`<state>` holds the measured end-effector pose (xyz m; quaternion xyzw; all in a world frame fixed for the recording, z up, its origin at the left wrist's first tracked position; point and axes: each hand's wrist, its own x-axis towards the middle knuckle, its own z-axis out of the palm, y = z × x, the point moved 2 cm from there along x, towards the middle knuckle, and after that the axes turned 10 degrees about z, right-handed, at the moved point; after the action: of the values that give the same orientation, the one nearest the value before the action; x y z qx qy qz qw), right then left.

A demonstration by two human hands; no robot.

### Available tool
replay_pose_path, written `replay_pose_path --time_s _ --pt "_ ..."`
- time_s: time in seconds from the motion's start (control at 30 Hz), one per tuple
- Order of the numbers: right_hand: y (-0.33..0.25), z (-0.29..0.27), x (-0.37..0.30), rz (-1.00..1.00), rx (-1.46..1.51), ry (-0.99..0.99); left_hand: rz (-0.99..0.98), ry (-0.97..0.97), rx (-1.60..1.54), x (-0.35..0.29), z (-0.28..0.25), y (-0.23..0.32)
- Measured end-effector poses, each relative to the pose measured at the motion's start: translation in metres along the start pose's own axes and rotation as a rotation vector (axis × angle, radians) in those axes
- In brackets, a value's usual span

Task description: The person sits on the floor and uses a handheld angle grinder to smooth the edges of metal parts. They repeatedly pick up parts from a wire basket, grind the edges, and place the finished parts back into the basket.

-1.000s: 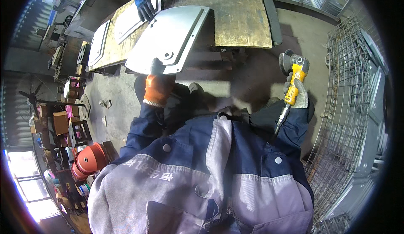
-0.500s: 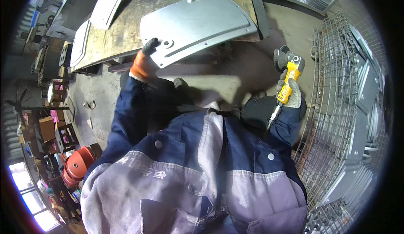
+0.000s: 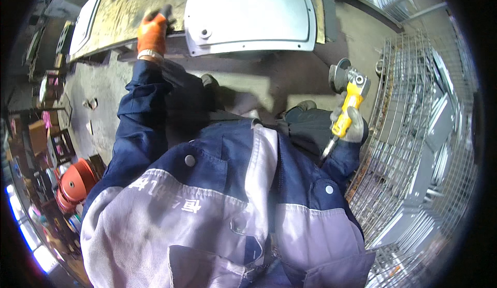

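Note:
My right hand (image 3: 353, 124), in a grey glove, is wrapped round the yellow body of an angle grinder (image 3: 352, 101). The grinder's disc end points away from me, and a metal hose fitting (image 3: 330, 147) comes out of its rear. My left hand (image 3: 153, 33) wears an orange glove with dark fingertips. It is over the near edge of the wooden table, loosely bent, fingers apart and holding nothing. Just right of it, without touching it, lies a silver-grey sheet metal panel (image 3: 253, 16) with rounded corners, small rim holes and a round boss near its lower left corner.
The worn wooden tabletop (image 3: 121, 8) carries another pale panel (image 3: 85, 21) at its left end. Wire mesh cages (image 3: 398, 132) with stacked grey panels stand close on my right. Red-orange round containers (image 3: 76, 181) and cluttered shelving are at left.
My left hand has let go of the panel's near corner and moved left. The panel has turned straighter and now lies flatter on the table. My right hand still holds the grinder.

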<state>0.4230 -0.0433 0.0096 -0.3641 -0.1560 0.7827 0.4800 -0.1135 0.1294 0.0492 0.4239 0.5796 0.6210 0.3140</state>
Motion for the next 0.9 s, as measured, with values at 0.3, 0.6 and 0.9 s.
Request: replay_pose_path --time_s 0.3,0.6,0.9 --pt "0.036 0.147 0.034 0.272 -0.431 -0.003 -0.185 -0.918 -0.039 -0.158 0.024 0.048" --pt "0.091 0.223 0.118 0.149 -1.084 -0.194 -0.855 -0.624 -0.793 -0.205 0.047 0.035" --pt "0.106 0.219 0.138 -0.043 -1.380 -0.125 -0.445 -0.668 -0.451 -0.195 0.048 0.008"
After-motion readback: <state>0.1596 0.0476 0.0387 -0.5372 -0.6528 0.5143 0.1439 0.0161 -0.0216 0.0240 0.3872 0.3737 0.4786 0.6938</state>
